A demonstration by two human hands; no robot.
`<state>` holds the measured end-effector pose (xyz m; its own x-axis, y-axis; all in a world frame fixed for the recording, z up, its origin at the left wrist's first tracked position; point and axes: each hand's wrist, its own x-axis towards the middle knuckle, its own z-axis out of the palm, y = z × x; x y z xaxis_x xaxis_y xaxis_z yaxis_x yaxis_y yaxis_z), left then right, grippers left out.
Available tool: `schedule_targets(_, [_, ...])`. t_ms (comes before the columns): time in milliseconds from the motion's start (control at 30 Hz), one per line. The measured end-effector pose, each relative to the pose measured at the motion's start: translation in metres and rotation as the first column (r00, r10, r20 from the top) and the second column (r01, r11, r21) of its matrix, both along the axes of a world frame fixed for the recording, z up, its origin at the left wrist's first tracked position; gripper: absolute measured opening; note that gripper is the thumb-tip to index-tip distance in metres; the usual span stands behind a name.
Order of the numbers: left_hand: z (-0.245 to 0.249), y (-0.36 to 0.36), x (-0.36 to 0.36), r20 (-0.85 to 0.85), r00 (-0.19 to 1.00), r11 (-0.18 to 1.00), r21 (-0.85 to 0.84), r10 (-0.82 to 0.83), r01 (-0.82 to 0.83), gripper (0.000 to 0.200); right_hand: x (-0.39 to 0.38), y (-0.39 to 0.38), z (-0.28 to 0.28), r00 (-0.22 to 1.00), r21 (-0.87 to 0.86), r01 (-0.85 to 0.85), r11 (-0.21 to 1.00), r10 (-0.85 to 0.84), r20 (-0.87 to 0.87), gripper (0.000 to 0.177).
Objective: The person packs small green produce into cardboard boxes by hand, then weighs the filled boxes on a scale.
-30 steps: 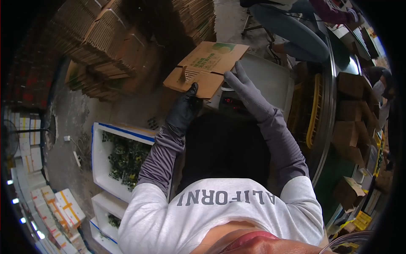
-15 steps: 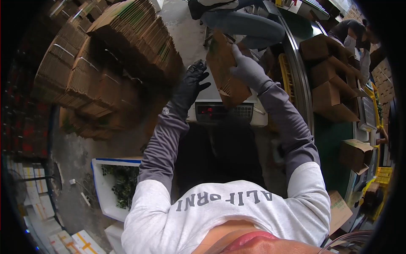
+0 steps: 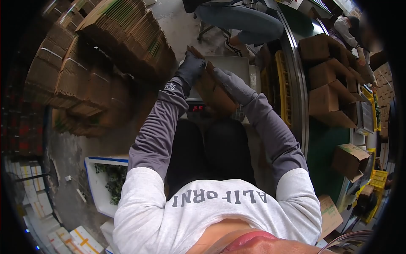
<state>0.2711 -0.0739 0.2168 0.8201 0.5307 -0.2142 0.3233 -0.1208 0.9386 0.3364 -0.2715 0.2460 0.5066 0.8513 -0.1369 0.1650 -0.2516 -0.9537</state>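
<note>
A flat brown cardboard box blank (image 3: pixel 213 92) stands on edge over a scale (image 3: pixel 230 67) with a red number display (image 3: pixel 197 108). My left hand (image 3: pixel 190 67), in a black glove, grips the blank's top left corner. My right hand (image 3: pixel 230 84), in a grey glove, presses against the blank's right side. Both arms wear grey sleeves.
Tall stacks of flat cardboard blanks (image 3: pixel 101 55) fill the left. On the right a conveyor (image 3: pixel 321 144) carries formed boxes (image 3: pixel 327 67). A white foam crate of green produce (image 3: pixel 108 184) sits at lower left. A seated person (image 3: pixel 241 19) is beyond the scale.
The blank, lying flat over the scale a second ago, was turned up on edge. My left hand closed on its corner, and my right hand moved down along its side.
</note>
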Motion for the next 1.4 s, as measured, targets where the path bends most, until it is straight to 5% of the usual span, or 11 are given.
schedule_targets(100, [0.035, -0.008, -0.009, -0.141, 0.976, 0.986, -0.018, 0.164, -0.168, 0.062, 0.012, 0.009, -0.013, 0.998, -0.114, -0.011, 0.993, 0.017, 0.058, 0.052])
schedule_targets(233, [0.005, 0.014, 0.010, 0.046, 0.943, 0.638, 0.725, 0.330, -0.259, 0.076, -0.008, 0.021, 0.049, 0.855, -0.418, -0.122, 0.900, 0.309, 0.417, 0.041])
schedule_targets(433, [0.065, 0.026, -0.017, 0.009, 0.999, 0.865, 0.500, -0.054, 0.042, 0.057, 0.053, 0.056, 0.055, 0.694, -0.284, 0.089, 0.955, 0.145, 0.705, 0.029])
schedule_targets(600, [0.050, 0.018, 0.015, -0.705, 0.708, 0.318, 0.667, -0.021, 0.674, 0.034, 0.069, 0.082, 0.023, 0.726, -0.162, 0.109, 0.981, 0.033, 0.687, 0.030])
schedule_targets(733, [0.078, 0.007, 0.009, -0.727, 0.682, 0.298, 0.636, -0.079, 0.712, 0.031, 0.030, 0.052, 0.067, 0.686, 0.078, 0.091, 0.993, -0.119, 0.718, 0.044])
schedule_targets(900, [0.064, 0.005, 0.002, -0.547, 0.832, 0.243, 0.798, -0.091, 0.552, 0.031, 0.008, 0.050, 0.018, 0.999, 0.501, -0.039, 0.865, 0.031, 0.024, 0.059])
schedule_targets(1067, [0.011, -0.005, 0.025, -0.057, 0.994, 0.538, 0.843, 0.094, -0.002, 0.051, 0.037, 0.100, -0.054, 0.726, 0.380, 0.361, 0.851, 0.000, -0.688, 0.061])
schedule_targets(1167, [-0.078, -0.006, 0.045, 0.135, 0.937, 0.043, 0.987, 0.322, -0.157, 0.059, 0.023, 0.081, -0.021, 0.976, 0.097, 0.032, 0.995, -0.052, 0.213, 0.053])
schedule_targets(1200, [-0.042, -0.016, 0.046, 0.006, 0.959, 0.435, 0.891, 0.283, -0.134, 0.066, 0.015, 0.074, -0.003, 0.913, 0.012, 0.080, 0.997, -0.078, 0.401, 0.050])
schedule_targets(1333, [0.008, -0.033, 0.037, -0.127, 0.928, 0.520, 0.850, 0.350, -0.080, 0.051, 0.037, 0.058, 0.033, 0.400, 0.209, 0.184, 0.961, -0.267, 0.877, 0.050])
schedule_targets(1400, [-0.001, -0.013, 0.046, -0.113, 0.954, 0.667, 0.737, 0.278, -0.107, 0.057, 0.049, 0.073, 0.017, 0.720, -0.327, 0.202, 0.923, 0.086, 0.688, 0.058])
